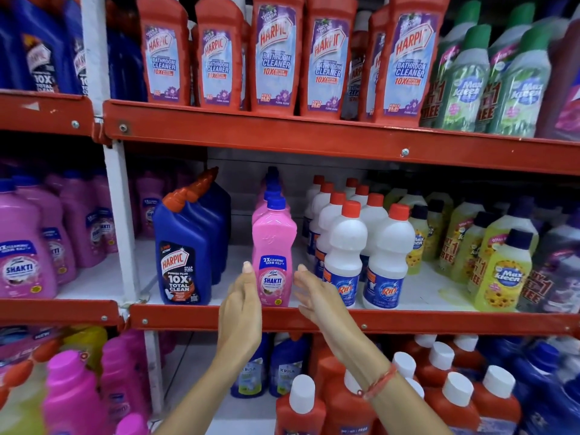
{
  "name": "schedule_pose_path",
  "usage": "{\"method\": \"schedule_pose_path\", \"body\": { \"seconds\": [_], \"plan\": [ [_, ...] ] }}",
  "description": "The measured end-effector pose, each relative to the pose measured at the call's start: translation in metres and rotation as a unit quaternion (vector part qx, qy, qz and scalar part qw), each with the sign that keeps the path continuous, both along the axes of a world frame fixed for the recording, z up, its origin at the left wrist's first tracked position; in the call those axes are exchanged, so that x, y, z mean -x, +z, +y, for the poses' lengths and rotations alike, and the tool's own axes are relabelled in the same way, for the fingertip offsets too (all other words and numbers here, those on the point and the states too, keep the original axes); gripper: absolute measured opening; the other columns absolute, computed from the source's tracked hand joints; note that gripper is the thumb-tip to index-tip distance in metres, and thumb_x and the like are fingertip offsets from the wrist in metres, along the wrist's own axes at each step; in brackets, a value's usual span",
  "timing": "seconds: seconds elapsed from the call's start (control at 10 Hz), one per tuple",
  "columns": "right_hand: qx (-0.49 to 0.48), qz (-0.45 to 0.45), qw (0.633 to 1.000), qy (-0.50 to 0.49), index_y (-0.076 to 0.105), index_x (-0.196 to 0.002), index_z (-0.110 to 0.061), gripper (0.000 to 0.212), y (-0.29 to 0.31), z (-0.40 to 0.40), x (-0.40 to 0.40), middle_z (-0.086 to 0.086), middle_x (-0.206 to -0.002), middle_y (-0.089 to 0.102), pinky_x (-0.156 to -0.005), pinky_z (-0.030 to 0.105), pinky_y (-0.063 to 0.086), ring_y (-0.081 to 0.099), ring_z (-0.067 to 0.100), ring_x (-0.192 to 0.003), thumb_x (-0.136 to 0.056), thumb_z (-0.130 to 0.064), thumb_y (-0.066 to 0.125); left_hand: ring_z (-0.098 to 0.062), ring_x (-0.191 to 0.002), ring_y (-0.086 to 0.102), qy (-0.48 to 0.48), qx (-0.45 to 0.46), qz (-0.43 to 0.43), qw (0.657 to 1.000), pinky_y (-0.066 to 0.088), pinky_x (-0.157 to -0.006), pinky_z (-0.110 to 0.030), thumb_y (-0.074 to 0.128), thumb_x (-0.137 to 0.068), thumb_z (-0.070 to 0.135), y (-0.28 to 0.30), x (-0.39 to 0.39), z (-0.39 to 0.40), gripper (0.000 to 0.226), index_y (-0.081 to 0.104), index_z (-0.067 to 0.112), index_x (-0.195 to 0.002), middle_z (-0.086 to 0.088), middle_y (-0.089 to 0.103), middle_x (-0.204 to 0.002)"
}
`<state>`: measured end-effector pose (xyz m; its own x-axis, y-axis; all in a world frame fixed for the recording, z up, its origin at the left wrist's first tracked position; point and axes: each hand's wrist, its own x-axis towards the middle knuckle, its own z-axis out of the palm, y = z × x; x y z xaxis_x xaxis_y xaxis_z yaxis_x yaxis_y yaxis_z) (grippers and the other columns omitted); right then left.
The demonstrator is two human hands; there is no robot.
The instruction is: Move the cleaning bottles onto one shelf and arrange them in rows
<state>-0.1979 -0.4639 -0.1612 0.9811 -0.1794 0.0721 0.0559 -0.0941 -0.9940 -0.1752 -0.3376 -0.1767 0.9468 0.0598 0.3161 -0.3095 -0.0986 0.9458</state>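
Shop aisle, red metal shelving (314, 136) with white uprights, packed with cleaning stuff on three levels. Top level: row of red Harpic bathroom cleaner bottles (276, 54), green-capped Max Kleen bottles (464, 76) off to the right, dark blue ones at far left. Middle shelf (408, 321): blue Harpic bottles (185, 246) with red angled caps lined front to back, then a single file of pink Shakti bottles (273, 246) with blue caps, front one standing upright right at the shelf edge. Just beside those, two files of white Rin bottles (345, 246) with red caps, then yellowish Max Kleen bottles (502, 268) with dark caps. More pink Shakti jugs (25, 246) in the next bay to the left. Bottom level: white-capped red bottles (439, 387), a couple of blue Krisa bottles (251, 372), magenta ones (72, 387) at left. Left hand (241, 302) and right hand (314, 293) both open, fingers relaxed, flanking the front pink Shakti bottle on either side, not gripping it; can't tell whether the fingertips brush the label or sit just clear. Red thread bracelet (381, 383) on the right wrist.
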Motion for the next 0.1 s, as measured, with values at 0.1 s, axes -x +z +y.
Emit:
{"method": "schedule_pose_path", "body": {
  "seconds": [0.1],
  "plan": [
    [0.043,-0.081,0.995,-0.043,0.062,-0.111,-0.034,0.017,0.0168,-0.0167,0.0112,-0.009,-0.124,0.066,-0.099,0.032,0.052,0.062,0.006,-0.114,-0.095,-0.032,0.058,-0.001,-0.119,0.049,0.061,-0.035,-0.127,0.989,0.032,-0.089,0.004,0.027,-0.091,0.057,0.0110,0.0029,0.0005,0.066,0.048,0.018,-0.140,0.004,0.052,-0.141]
  ]
}}
